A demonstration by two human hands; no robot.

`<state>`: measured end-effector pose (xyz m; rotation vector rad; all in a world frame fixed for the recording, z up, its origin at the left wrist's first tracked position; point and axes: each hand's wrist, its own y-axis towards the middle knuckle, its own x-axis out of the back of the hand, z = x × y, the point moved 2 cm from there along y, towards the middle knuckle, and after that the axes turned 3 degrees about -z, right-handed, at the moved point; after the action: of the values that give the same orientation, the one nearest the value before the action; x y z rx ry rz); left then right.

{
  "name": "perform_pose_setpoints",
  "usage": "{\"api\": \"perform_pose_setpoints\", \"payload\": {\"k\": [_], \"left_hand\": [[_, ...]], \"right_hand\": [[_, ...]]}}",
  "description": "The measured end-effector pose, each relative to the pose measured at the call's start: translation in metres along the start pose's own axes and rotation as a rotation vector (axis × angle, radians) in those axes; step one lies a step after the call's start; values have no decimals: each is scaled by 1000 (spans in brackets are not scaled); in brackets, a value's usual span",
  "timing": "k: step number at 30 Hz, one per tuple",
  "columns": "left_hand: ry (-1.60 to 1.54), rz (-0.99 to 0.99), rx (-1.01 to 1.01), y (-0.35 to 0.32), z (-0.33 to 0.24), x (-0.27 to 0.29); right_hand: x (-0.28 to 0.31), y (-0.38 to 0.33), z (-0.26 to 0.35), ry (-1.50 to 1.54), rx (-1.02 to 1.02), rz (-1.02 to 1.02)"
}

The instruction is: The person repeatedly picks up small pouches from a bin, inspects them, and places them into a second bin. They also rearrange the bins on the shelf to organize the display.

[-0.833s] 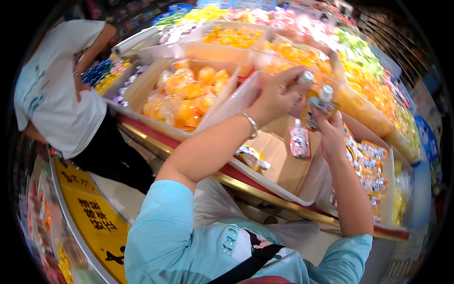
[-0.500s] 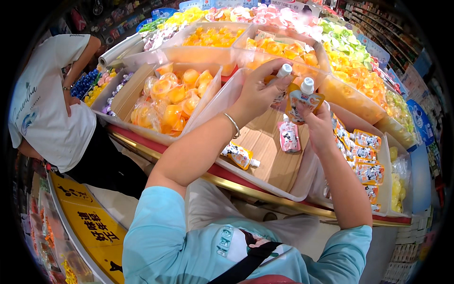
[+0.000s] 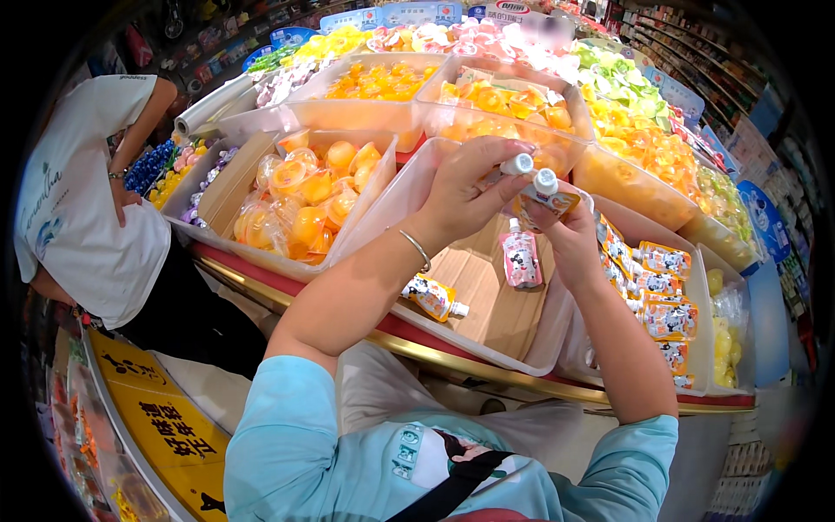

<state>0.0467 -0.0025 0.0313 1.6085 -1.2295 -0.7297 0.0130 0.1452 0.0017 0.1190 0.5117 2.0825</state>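
Note:
Both hands are raised over a translucent plastic bin (image 3: 496, 344) with brown cardboard on its bottom. My left hand (image 3: 465, 187), a bangle at its wrist, is closed around a spouted pouch whose white cap (image 3: 517, 163) pokes out; fingers hide most of its body. Right beside it, my right hand (image 3: 570, 244) grips an orange spouted pouch (image 3: 557, 204), its white cap tipped up. The two caps are close together. Below lie a pink spouted pouch (image 3: 522, 259) and, at the bin's near left, an orange-and-white one (image 3: 432, 296).
The bin at right (image 3: 591, 344) holds several orange pouches (image 3: 670, 320). Bins of orange jelly cups (image 3: 313, 191) stand at left and behind, with colourful sweets beyond. A gold-edged ledge (image 3: 435, 355) runs along the front. A person in a white shirt (image 3: 87, 200) stands at left.
Both hands have come down slightly with their pouches. The pouches are tilted more, caps closer together, and the right one's printed front shows less.

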Motion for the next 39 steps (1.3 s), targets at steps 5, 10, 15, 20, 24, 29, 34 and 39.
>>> {"api": "perform_pose_setpoints", "payload": {"k": [5,10,15,20,24,29,34,39], "left_hand": [[208,137,-74,-1,0,3],[-84,32,130,-7,6,-1],[-59,56,253,-6,1,-1],[-158,68,307,-7,1,-1],[-146,83,306,-5,-9,-6],[-179,190,300,-9,-8,-3],[-385,246,460,-8,5,-6],[-322,281,589,-10,7,-18]], "right_hand": [[-3,-2,5,56,100,3],[-4,-2,2,-38,83,58],[-2,-1,-2,47,-11,56],[-6,-2,-9,39,-67,78],[-9,-2,-7,-56,65,71],[-8,-6,2,13,-213,278],[-7,-7,-6,53,-221,205],[-4,-7,-2,231,-142,52]]}}
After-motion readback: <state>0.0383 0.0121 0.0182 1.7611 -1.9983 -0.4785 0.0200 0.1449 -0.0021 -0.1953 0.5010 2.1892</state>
